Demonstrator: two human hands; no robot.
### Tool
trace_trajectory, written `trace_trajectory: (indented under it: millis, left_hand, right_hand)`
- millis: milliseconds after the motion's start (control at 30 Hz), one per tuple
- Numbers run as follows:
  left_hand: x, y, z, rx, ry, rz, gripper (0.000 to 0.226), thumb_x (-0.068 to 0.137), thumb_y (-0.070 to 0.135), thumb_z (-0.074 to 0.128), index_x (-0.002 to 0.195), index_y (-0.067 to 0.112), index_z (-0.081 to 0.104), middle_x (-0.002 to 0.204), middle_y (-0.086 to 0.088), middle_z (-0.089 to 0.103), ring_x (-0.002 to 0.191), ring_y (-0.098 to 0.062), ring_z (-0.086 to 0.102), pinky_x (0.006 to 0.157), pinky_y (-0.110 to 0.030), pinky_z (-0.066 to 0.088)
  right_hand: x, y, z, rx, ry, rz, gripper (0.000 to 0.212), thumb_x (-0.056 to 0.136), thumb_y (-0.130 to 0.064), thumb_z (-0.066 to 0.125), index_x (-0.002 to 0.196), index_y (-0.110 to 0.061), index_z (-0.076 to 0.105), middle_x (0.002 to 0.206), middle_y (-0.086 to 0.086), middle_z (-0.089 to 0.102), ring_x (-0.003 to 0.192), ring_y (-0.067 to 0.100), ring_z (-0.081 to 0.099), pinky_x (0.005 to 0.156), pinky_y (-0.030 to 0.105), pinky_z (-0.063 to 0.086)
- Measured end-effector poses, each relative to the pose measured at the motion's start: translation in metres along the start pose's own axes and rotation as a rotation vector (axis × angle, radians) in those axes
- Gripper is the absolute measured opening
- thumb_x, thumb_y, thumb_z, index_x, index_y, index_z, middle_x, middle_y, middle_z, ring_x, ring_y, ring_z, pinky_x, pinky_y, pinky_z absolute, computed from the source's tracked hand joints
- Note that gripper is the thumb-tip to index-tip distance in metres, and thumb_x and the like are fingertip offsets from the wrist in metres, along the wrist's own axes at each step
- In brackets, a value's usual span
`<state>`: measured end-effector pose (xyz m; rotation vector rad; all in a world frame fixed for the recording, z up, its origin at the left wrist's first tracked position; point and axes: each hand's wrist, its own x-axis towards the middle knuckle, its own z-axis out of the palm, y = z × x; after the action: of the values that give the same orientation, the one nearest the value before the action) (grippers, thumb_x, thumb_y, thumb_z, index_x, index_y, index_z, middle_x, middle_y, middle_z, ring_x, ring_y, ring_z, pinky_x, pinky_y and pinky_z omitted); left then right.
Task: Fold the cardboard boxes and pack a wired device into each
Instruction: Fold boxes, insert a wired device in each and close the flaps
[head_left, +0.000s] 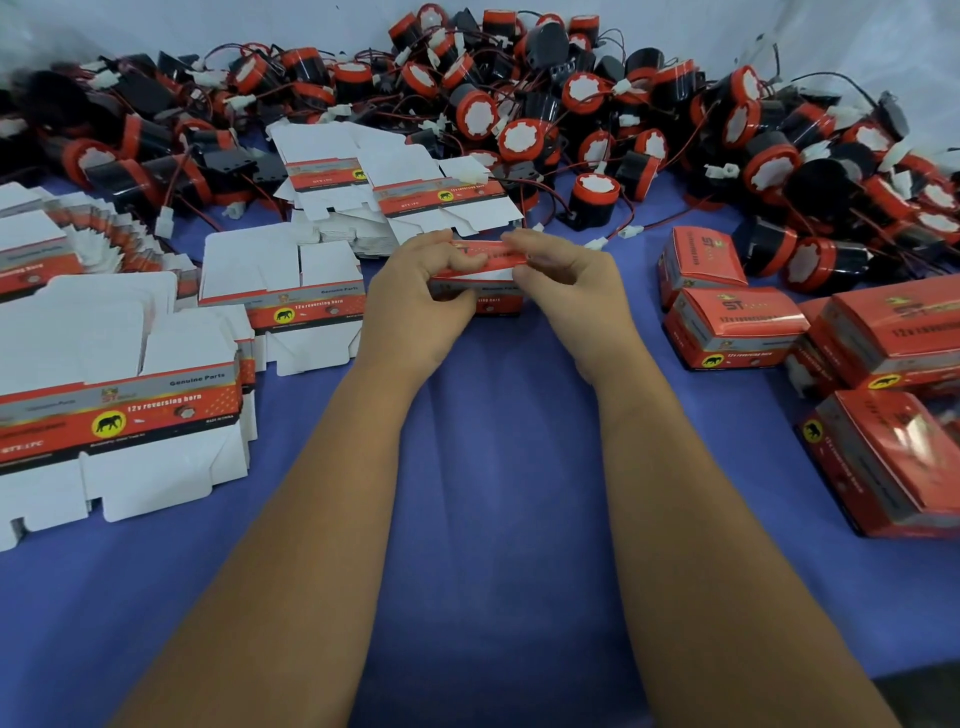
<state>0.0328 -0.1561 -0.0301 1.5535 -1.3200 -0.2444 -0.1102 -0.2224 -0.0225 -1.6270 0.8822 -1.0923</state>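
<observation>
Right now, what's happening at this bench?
A person is closing up a red box with both hands: left hand and right hand grip its ends over the blue table. Flat unfolded cartons lie stacked to the left, finished boxes sit to the right, and a heap of red-and-black wired horns fills the back.

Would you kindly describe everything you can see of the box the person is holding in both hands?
The box is a small printed cardboard carton, mostly red with a grey-white band and dark lettering too blurred to read fully. It sits in the middle of the blue cloth, just in front of the flat unfolded cartons. The left hand grips its left end and the right hand grips its right end, fingers curled over the top edge. Whether its flaps are closed is hidden.
</observation>
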Motion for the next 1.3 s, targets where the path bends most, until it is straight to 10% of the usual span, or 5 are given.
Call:
trace_trajectory:
  millis: [233,833,967,1167,1300]
  left_hand:
    - [0.001,0.0,0.001,0.014,-0.008,-0.003,0.034,0.084,0.0,0.071,0.111,0.02,0.072,0.134,-0.004,0.055,0.118,-0.003,0.046,0.09,0.007,0.025]
    - [0.005,-0.005,0.007,0.051,-0.022,-0.007,0.036,0.09,0.001,0.066,0.109,0.031,0.07,0.133,-0.006,0.051,0.133,-0.018,0.045,0.105,-0.019,0.034]
    - [0.007,-0.005,0.012,0.051,-0.005,-0.037,0.029,0.09,0.002,0.065,0.11,0.021,0.075,0.133,-0.006,0.052,0.132,-0.017,0.046,0.102,-0.015,0.033]
    - [0.004,-0.002,0.012,0.073,-0.026,-0.019,0.031,0.091,0.004,0.06,0.113,0.021,0.075,0.136,-0.004,0.053,0.134,-0.016,0.044,0.105,-0.026,0.041]
    - [0.001,0.0,0.009,0.015,-0.012,-0.043,0.034,0.092,0.011,0.056,0.117,0.028,0.073,0.137,0.004,0.052,0.121,0.002,0.046,0.096,-0.01,0.035]
  right_hand:
    - [0.002,0.001,0.003,-0.048,0.135,0.027,0.02,0.088,-0.002,0.068,0.077,-0.017,0.062,0.104,-0.001,0.065,0.089,0.004,0.066,0.086,0.034,0.058]
    - [-0.003,0.001,0.01,-0.197,0.106,-0.094,0.012,0.084,0.006,0.053,0.09,-0.003,0.059,0.08,-0.002,0.062,0.063,0.003,0.056,0.059,0.02,0.047]
    - [0.002,0.005,0.012,-0.312,0.12,-0.079,0.019,0.08,0.013,0.048,0.092,0.005,0.06,0.102,0.013,0.062,0.093,0.023,0.06,0.073,0.017,0.049]
    - [0.006,0.009,0.014,-0.429,0.114,-0.087,0.014,0.078,0.01,0.046,0.084,0.0,0.055,0.097,0.014,0.058,0.09,0.031,0.055,0.077,0.049,0.051]
    - [0.002,0.011,0.015,-0.403,0.128,-0.047,0.019,0.081,0.004,0.047,0.086,-0.013,0.054,0.092,0.005,0.06,0.08,0.022,0.056,0.067,0.042,0.051]
